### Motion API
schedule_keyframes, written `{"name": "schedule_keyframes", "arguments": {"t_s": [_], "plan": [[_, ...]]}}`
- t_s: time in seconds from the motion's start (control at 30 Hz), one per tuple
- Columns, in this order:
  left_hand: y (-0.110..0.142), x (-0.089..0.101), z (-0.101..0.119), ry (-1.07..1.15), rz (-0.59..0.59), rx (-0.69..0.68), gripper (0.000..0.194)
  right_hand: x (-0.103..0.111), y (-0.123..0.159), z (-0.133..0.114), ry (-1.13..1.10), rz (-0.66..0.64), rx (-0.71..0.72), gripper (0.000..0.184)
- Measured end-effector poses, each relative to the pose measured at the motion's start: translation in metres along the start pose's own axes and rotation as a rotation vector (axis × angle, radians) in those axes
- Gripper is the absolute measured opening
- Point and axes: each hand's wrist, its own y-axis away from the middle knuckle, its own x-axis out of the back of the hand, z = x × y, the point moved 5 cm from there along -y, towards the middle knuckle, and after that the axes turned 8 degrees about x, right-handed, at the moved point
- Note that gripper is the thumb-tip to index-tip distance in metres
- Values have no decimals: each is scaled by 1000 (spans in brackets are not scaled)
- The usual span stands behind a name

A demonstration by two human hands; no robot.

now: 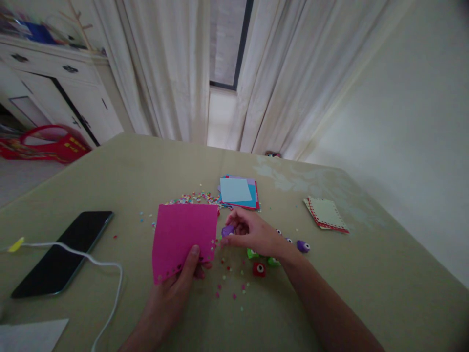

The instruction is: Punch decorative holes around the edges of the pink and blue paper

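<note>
paper [185, 232] in left hand [179, 286], purple punch [227, 231] in right hand [258, 232]

Left of centre, the pink sheet [185, 232] hides part of my left hand [180, 279]. My right hand's [258, 233] fingers partly cover a purple piece [227, 231] (I can't make out its far side). The white paper [31, 335], lower left, and red bag [75, 146], far left, run out of frame.

Pale curtains [164, 63] flank dark-framed pane [227, 44], apparently window. White cabinet [73, 90] left, plain wall [414, 112] right. Light dim.
</note>
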Motion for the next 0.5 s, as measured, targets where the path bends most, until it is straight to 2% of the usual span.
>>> {"name": "schedule_keyframes", "arguments": {"t_s": [0.1,0.13,0.2,0.27,0.33,0.4,0.5], "plan": [[-1,2,3,-9,18,5,61,17,-2,2,426,185,57,28],[-2,2,3,-14,21,4,62,18,-3,3,559,195,67,27],[-5,4,0,-24,15,9,63,14,-5,7,748,135,62,25],[-8,5,-5,-29,2,27,64,9,-8,10,864,72,42,24],[-10,7,-8,-31,9,42,65,4,-13,8,956,80,62,26],[-10,8,-9,-41,14,78,66,-3,-21,2,1007,97,139,34],[-8,8,-5,-28,10,122,66,-20,-37,0,984,15,236,42]]}}
